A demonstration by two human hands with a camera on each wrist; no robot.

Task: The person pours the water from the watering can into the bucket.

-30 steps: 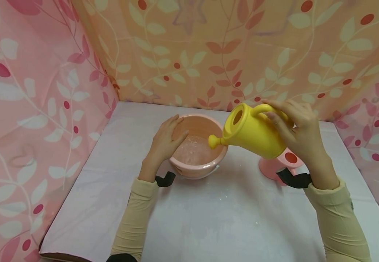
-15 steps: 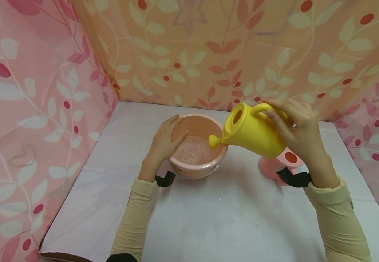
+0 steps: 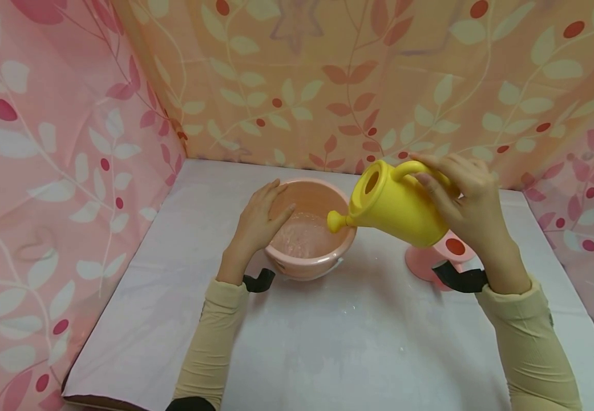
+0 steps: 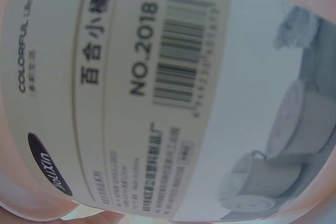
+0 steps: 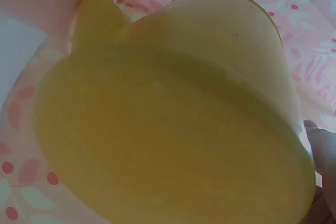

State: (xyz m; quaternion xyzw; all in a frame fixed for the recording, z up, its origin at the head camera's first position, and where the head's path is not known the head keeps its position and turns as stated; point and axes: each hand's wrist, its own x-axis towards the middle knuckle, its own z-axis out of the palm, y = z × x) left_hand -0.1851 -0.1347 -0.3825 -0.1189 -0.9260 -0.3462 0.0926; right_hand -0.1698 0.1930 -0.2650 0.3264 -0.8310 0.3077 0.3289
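Note:
My right hand (image 3: 461, 185) holds a yellow watering can (image 3: 401, 205) by its handle. The can is tilted left, its round spout head (image 3: 335, 221) over the near right rim of a pink bucket (image 3: 302, 262). Water (image 3: 302, 237) in the bucket ripples. My left hand (image 3: 261, 220) rests on the bucket's left rim with fairly straight fingers, the thumb reaching over the opening. In the right wrist view the can's base (image 5: 173, 135) fills the picture, with fingertips at its right edge. The left wrist view shows a printed label (image 4: 131, 77) on the bucket's side.
A pink watering can (image 3: 420, 262) stands on the white-covered table (image 3: 317, 342), partly hidden behind the yellow can and my right wrist. Small water drops (image 3: 349, 309) lie before the bucket. Leaf-patterned cloth (image 3: 297, 85) closes off the back and both sides.
Both hands, the bucket and the tilted yellow can stay almost where they were. The ripples on the water in the bucket shift.

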